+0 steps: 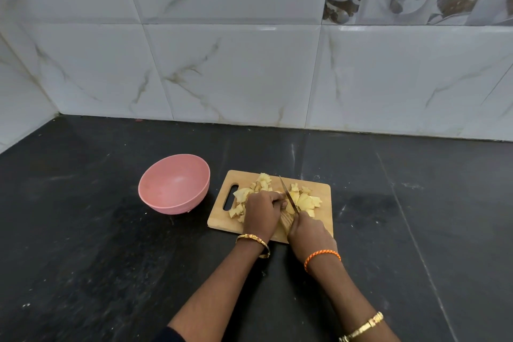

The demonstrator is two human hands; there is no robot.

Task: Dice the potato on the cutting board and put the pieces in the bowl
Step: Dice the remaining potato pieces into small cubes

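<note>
1. My right hand (306, 228) grips the handle of a kitchen knife (288, 194), its blade angled away from me across the potato pieces (302, 200).
2. My left hand (262, 209) lies curled over the pieces just left of the blade, fingers bent down onto them and pinning them in place.
3. The potato is cut into pale yellow chunks, heaped on the wooden cutting board (323, 191) on both sides of the knife.
4. The pink bowl (173, 183) sits on the black countertop (83, 230) just left of the board, apart from it; I see no pieces inside.
5. White marble-patterned wall tiles (236, 64) rise behind the counter.
</note>
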